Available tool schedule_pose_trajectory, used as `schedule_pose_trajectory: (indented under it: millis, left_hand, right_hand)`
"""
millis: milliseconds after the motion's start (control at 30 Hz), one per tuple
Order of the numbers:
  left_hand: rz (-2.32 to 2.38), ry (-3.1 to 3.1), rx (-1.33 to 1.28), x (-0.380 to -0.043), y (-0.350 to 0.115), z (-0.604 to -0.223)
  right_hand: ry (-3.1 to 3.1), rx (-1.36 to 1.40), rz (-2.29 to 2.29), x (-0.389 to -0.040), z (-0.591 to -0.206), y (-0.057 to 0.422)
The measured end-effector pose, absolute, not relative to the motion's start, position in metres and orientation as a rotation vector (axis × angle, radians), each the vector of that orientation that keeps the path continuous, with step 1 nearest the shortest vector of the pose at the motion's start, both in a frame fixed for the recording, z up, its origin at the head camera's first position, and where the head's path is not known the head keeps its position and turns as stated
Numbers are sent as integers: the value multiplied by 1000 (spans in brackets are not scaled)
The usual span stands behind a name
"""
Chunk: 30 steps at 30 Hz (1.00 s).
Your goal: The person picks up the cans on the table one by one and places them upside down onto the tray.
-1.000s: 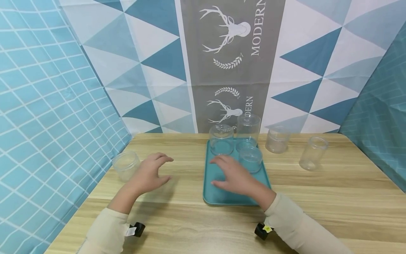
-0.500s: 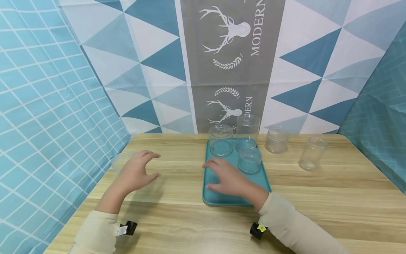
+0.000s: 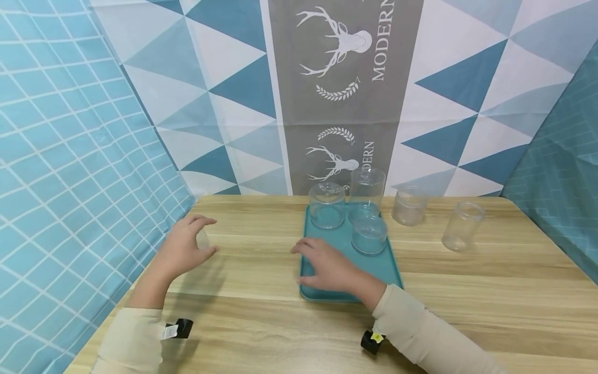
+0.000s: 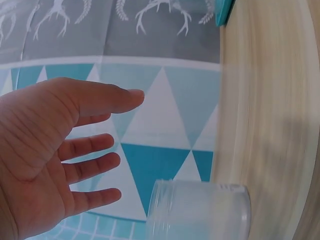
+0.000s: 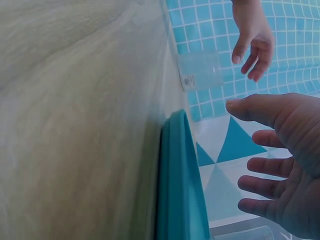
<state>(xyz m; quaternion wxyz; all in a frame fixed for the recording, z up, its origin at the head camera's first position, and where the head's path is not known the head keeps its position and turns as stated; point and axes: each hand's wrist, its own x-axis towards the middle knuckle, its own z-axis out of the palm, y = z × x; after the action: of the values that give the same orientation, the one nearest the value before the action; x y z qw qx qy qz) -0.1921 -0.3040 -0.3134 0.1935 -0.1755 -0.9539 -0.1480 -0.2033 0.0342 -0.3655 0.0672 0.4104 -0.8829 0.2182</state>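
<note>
A small clear jar [image 3: 202, 240] stands near the table's left edge, mostly hidden behind my left hand [image 3: 207, 235]. In the left wrist view the jar [image 4: 200, 210] sits just below the spread fingers [image 4: 90, 170] of that hand, with a gap between them. My right hand [image 3: 301, 265] hovers over the front left corner of a teal tray [image 3: 388, 265], fingers spread and holding nothing. The right wrist view shows the right hand's fingers [image 5: 270, 180] beside the tray's edge [image 5: 180, 185], with the jar [image 5: 200, 70] and my left hand [image 5: 252, 42] beyond.
Three clear jars [image 3: 327, 205] [image 3: 366, 187] [image 3: 369, 234] stand on the far half of the tray. Two more clear jars [image 3: 408, 205] [image 3: 461, 226] stand on the wooden table [image 3: 467, 291] to the right. Patterned cloth walls close in the back and both sides.
My left hand has moved left and away, so that it now covers the jar at the table's edge. My right hand has drifted slightly left and nearer over the tray.
</note>
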Motion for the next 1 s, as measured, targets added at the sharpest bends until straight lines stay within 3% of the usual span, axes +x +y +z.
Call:
schedule_pose_trajectory:
  millis: [1000]
  left_hand:
    - [-383, -2819, -354, -212, -346, -310]
  right_hand:
    - [-2829, 1284, 720, -211, -377, 2]
